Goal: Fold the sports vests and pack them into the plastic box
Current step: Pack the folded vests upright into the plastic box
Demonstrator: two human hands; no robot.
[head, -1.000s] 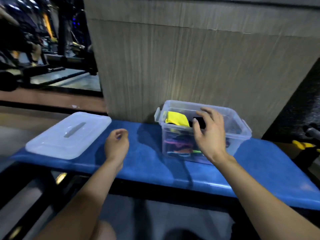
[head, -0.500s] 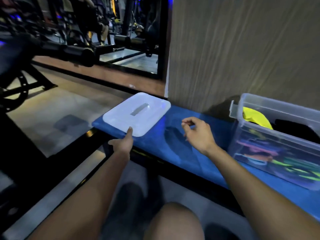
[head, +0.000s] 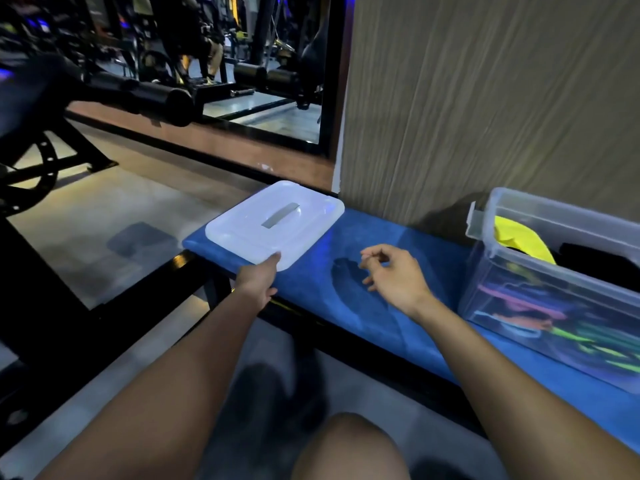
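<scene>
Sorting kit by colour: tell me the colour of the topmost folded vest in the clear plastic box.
Bright yellow vest, head view.

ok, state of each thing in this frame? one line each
plastic box: open, lid off, upright on the bench, folded vests inside
lid: lying flat on the bench's left end, handle up
left hand: at the lid's near edge, thumb touching it, grip unclear
right hand: over the bench, fingers loosely curled, holding nothing
blue bench: bears box and lid
</scene>
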